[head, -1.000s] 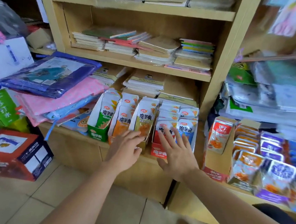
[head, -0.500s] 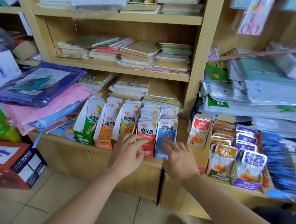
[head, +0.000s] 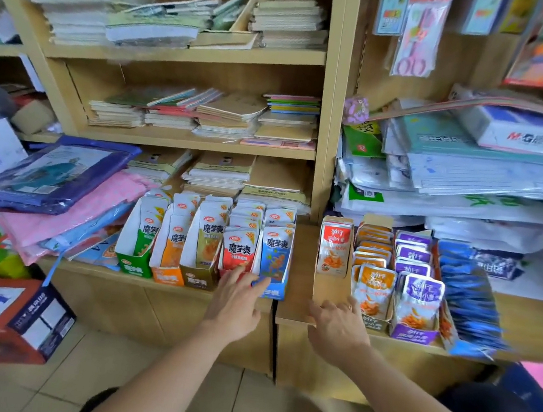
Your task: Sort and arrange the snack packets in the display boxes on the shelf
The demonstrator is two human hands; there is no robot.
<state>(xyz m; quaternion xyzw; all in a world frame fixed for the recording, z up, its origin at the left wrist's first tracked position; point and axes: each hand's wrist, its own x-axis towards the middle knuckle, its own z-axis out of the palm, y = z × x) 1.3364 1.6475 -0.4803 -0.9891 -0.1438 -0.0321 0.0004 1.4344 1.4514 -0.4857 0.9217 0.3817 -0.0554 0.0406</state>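
Wooden shelf [head: 299, 271] front edge | left hand [head: 236, 305]: fingers straight, against blue display box [head: 275, 294] front | right hand [head: 338, 328]: fingers loosely spread, holding nothing, beside orange snack packets [head: 374, 290]

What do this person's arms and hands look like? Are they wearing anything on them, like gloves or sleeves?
Both are bare: the left hand and the right hand have no gloves. The left forearm and the right forearm show no sleeve, watch or bracelet as far as the picture reaches. Whether any finger has a ring is too small to tell.
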